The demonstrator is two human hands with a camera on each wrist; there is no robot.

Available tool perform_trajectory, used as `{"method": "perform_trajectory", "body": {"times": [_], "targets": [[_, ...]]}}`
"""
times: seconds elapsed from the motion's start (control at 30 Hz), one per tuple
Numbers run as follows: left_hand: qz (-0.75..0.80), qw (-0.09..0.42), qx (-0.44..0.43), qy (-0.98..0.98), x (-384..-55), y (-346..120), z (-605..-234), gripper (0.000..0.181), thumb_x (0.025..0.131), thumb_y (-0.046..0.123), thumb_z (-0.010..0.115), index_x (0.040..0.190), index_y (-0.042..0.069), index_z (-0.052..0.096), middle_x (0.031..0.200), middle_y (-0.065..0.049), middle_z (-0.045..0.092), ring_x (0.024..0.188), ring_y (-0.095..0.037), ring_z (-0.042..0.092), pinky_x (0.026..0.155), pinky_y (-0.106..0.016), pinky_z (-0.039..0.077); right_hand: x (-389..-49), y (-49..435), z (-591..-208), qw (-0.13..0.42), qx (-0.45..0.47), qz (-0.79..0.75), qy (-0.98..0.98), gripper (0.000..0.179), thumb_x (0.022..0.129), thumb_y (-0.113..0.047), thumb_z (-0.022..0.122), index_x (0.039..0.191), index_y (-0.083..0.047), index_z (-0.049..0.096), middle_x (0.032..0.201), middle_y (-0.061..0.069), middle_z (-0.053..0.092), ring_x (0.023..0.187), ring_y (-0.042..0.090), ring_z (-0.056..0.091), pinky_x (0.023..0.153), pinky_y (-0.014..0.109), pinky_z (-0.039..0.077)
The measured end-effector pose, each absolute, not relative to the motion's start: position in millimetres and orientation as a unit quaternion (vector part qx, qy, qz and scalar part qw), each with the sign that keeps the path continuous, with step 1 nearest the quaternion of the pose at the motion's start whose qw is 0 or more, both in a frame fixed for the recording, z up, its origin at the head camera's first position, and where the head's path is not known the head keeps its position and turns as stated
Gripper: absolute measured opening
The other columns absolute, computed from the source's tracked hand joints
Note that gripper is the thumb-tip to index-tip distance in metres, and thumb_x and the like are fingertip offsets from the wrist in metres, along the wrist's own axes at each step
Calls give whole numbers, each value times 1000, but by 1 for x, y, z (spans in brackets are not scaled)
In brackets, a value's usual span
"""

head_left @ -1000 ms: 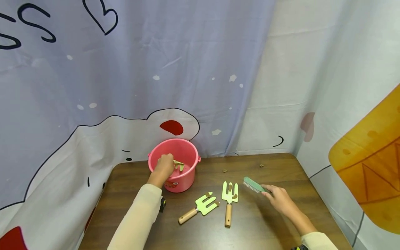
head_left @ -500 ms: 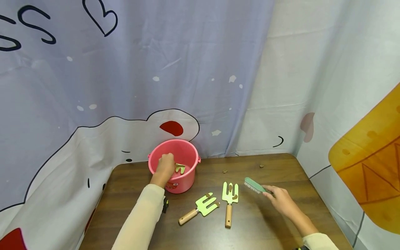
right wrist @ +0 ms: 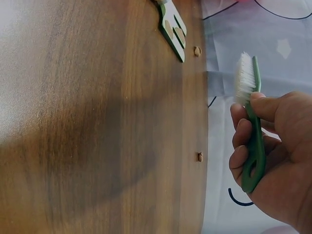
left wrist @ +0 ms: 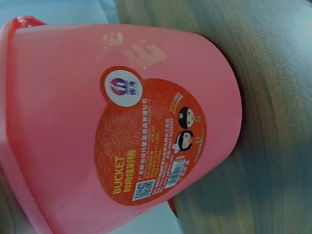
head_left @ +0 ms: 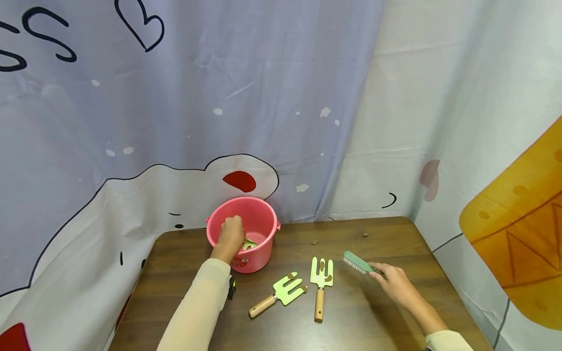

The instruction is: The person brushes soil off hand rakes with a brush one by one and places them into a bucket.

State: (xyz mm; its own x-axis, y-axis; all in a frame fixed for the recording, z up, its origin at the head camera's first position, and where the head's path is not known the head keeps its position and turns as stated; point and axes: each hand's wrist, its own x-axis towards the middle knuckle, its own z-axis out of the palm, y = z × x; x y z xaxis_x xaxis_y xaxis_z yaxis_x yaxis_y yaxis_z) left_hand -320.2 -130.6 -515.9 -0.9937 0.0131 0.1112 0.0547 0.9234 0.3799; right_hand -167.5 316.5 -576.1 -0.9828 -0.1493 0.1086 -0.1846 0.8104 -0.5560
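1 pink bucket (head_left: 260, 258), upright on the wood-grain bench (head_left: 184, 253); red printed label on its wall.

1 left hand (head_left: 231, 235), inside the bucket mouth, fingers curled, gripping the bucket fork (head_left: 249, 244). Green fork head low inside the bucket, just right of the hand; handle hidden, exact axis cannot be told.

1 right hand (head_left: 395, 284), thumb and fingers closed around the handle of 1 green brush (head_left: 357, 262). Brush raised above the bench; long axis oblique, bristled end pointing away from the person and to the left; white bristles facing down toward the bench.

2 further hand forks, wooden handles toward the person, brown patches on green tines: slanted hand fork (head_left: 287, 288), tines away and rightward; straight hand fork (head_left: 322, 275), tines almost directly away.

2 small brown bits (head_left: 366, 234), near the far edge.
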Motion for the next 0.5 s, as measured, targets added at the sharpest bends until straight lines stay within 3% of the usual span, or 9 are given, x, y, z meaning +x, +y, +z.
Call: {"method": "perform_trajectory", "body": {"times": [0.33,0.5], "targets": [[-226,40,-12,-973,-319,-129,-512,13,93,2,66,100,-5,58,86,-23,69,87,-43,74,76,-50,60,-165,318,-576,33,82,298,-950,37,98,-9,67,129,9,64,124,32,68,113,50,67,91,57,56],[-221,33,-11,-975,-320,-126,-509,20,96,7,67,108,-6,57,94,-25,69,93,-43,74,82,-52,60,-165,321,-574,24,80,300,-950,37,98,-9,66,131,9,63,126,34,66,114,52,66,91,58,56]]}}
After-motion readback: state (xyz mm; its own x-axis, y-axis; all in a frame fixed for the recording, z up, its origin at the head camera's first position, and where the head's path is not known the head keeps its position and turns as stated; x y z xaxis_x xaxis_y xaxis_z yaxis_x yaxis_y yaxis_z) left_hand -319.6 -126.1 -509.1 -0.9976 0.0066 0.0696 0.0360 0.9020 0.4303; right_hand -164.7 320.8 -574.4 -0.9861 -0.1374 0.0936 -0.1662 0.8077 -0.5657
